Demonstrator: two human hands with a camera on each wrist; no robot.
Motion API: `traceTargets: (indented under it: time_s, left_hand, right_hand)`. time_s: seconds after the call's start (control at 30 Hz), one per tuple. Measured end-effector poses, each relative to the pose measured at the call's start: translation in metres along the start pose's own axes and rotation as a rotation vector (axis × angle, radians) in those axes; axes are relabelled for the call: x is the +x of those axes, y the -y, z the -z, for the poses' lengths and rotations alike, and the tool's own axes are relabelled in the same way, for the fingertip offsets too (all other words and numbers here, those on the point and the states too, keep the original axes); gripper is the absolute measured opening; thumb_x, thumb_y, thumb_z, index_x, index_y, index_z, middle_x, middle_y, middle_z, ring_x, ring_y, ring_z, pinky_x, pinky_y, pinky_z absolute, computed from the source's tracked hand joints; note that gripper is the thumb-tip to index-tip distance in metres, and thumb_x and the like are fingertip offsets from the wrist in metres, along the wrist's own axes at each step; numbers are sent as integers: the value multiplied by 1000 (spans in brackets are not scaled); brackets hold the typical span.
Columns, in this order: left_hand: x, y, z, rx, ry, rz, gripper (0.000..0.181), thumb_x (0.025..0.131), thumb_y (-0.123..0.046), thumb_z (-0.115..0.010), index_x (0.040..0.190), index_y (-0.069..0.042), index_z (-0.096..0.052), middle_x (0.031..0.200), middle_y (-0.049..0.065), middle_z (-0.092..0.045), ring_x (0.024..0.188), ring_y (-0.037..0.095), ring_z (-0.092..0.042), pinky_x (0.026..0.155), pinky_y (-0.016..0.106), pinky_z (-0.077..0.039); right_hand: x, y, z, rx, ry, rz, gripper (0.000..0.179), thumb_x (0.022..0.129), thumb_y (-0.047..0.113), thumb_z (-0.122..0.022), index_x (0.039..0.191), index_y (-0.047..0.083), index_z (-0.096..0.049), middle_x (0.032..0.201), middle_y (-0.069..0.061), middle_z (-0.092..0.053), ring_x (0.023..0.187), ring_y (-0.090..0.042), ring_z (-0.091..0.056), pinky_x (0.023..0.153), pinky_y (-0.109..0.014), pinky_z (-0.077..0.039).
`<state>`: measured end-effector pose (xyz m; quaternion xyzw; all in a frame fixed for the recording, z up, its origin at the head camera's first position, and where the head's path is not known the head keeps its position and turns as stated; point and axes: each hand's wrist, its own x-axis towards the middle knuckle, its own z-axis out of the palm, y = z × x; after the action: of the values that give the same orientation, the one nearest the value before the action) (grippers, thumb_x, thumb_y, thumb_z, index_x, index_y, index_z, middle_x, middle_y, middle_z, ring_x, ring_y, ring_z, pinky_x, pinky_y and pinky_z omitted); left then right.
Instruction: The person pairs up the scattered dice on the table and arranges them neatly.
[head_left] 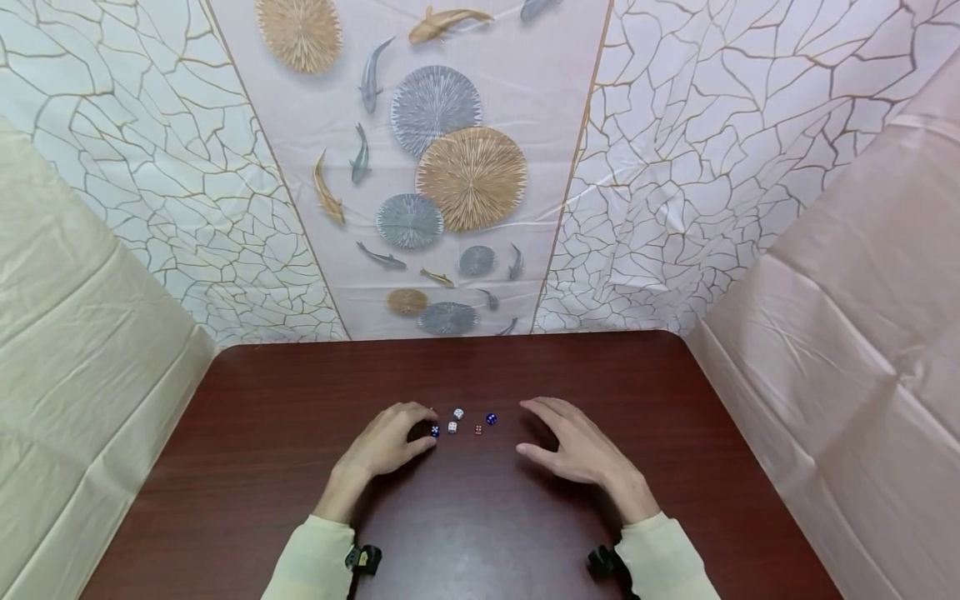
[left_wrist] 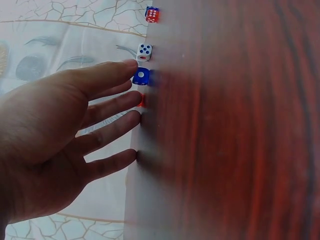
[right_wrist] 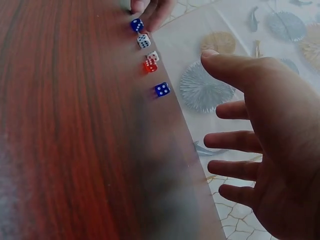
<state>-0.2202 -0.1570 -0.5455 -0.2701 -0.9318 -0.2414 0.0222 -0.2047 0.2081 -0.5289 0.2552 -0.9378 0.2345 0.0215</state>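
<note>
Several small dice lie between the two hands on the dark red-brown table [head_left: 450, 517]. My left hand [head_left: 381, 442] is around the left blue die [head_left: 435, 431], thumb and fingers spread apart with nothing pinched. In the left wrist view, its fingers reach beside that blue die [left_wrist: 141, 76] and partly hide a red die [left_wrist: 141, 100]. Two white dice [head_left: 458, 413] lie just right of it. Farther right are another red die [head_left: 478, 430] and another blue die [head_left: 491, 419]. My right hand [head_left: 576, 447] is apart from the right blue die, fingers extended, palm facing inward, holding nothing.
A patterned cloth [head_left: 645, 167] with fish and round motifs hangs behind the table's far edge. Plain beige cloth walls [head_left: 847, 350] stand along both sides. Each sleeve cuff has a dark wrist device [head_left: 364, 560] by it.
</note>
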Motion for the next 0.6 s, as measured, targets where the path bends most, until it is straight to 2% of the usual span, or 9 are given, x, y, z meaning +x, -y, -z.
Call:
traceTargets:
  time_s: [0.27,0.6]
  left_hand:
    - [2,0,-1,10,-21,-17,26,100,-14,-85,125,-6,-81,127,11,-82,124,33,-77,108,54,-61]
    - [4,-4,-6,41,-62,32,23,98,-11,-87,120,-8,-83,126,9,-82,123,34,-77,104,55,-62]
  right_hand:
    - [11,2,-2,23,39,-8,69,104,49,-79,163,19,-60,164,-11,-62,155,-36,-57,126,-60,-49]
    - [23,5,-8,50,55,-8,60,106,39,-78,159,15,-63,160,-10,-66,152,-35,-59,124,-59,-51]
